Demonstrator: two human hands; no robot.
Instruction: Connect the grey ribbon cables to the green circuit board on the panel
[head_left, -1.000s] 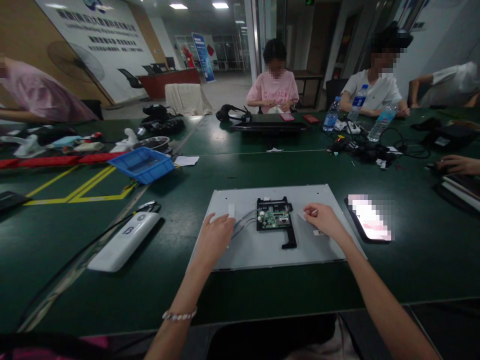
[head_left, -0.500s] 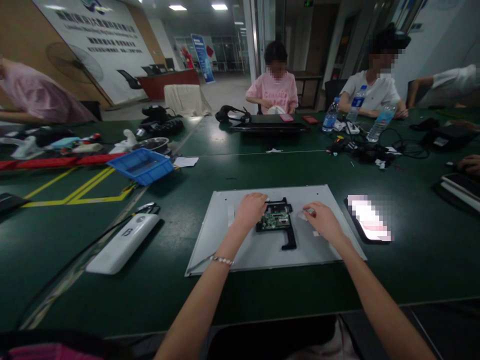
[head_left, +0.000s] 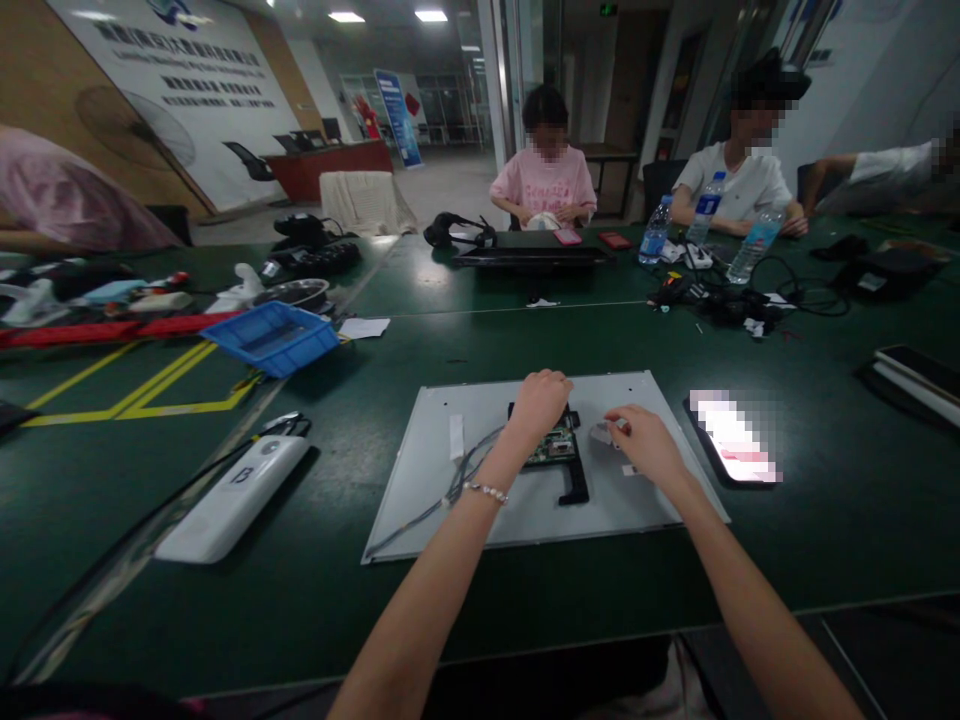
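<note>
A pale flat panel [head_left: 465, 520] lies on the green table, bearing a green circuit board [head_left: 561, 446] in a black bracket [head_left: 576, 485]. Over the upper part of the board is my left hand [head_left: 544, 402], its fingers bent and their tips hidden. Grey cables [head_left: 457, 485] run across the panel beneath my left wrist. My right hand [head_left: 637, 435], right of the board, pinches a small translucent piece [head_left: 601, 433] just above the panel. A white strip [head_left: 457, 437] is on the panel's left part.
A lit phone [head_left: 731, 440] lies right of the panel. To the left are a white power bank [head_left: 236, 500] with a cable and a blue tray [head_left: 277, 340]. Bottles [head_left: 756, 245] and a black monitor-like object [head_left: 532, 256] stand farther back. Several people sit around.
My left hand has moved right, from the board's left edge to over its upper part, and the grey cables now show on the panel. My right hand has hardly moved. The view has shifted slightly.
</note>
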